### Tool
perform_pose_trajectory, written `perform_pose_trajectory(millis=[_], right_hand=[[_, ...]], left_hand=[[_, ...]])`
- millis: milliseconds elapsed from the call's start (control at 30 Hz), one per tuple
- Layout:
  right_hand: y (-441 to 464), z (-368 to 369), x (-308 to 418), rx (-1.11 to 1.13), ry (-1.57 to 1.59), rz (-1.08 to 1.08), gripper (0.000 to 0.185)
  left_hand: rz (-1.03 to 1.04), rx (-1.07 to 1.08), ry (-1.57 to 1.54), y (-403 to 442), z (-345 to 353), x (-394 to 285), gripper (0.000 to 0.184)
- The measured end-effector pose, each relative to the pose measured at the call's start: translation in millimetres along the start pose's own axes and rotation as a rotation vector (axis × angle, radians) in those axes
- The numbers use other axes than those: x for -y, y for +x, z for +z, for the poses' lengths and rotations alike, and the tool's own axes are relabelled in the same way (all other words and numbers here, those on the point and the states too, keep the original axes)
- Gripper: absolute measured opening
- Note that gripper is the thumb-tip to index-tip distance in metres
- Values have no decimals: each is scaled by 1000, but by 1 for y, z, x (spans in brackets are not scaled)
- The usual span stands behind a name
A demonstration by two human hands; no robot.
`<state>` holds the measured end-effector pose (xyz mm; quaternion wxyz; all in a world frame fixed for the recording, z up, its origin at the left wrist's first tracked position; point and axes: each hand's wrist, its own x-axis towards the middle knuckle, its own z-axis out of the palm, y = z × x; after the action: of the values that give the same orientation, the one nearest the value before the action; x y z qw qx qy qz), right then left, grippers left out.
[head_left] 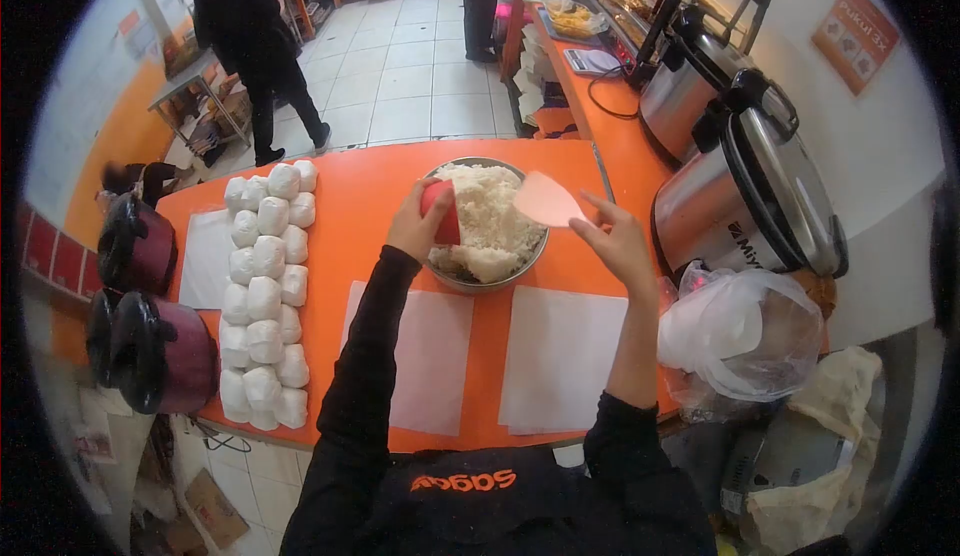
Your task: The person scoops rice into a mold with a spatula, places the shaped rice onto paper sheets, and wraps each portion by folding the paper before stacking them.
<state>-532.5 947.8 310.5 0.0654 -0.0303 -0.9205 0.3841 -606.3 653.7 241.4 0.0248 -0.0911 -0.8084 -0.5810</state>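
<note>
A metal bowl (545, 246) heaped with white cooked rice (480, 191) stands on the orange table. My left hand (410, 226) is wrapped round a small red cup (446, 218), tilted over the bowl's left side; its inside is hidden from me. In my right hand (615, 244) is the handle of a pale pink rice paddle (545, 202), its flat blade over the bowl's right edge. Below the bowl lie two stacks of paper sheets, the left one (430, 366) pinkish and the right one (562, 361) whiter.
White wrapped bundles (264, 296) lie in rows on the left, beside another paper sheet (205, 256). Dark red pots (170, 351) stand at the left edge. Large steel rice cookers (735, 196) and a plastic bag (745, 331) are on the right. Two people (250, 46) stand beyond the table.
</note>
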Motion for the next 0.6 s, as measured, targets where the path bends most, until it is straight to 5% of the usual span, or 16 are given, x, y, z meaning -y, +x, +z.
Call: perform_pose_trajectory(millis=[167, 267, 367, 500, 600], right_hand=[[3, 17, -18, 8, -258, -110, 35], [10, 32, -23, -12, -238, -229, 33], [8, 40, -12, -69, -246, -327, 31], [-11, 50, 30, -110, -455, -311, 29], [-21, 70, 55, -136, -683, -331, 25]], left_hand=[[42, 39, 316, -9, 19, -36, 57], [505, 100, 916, -8, 21, -22, 53], [-57, 13, 408, 1, 38, -19, 57], [325, 33, 754, -4, 36, -16, 60], [292, -12, 759, -6, 41, -16, 55]])
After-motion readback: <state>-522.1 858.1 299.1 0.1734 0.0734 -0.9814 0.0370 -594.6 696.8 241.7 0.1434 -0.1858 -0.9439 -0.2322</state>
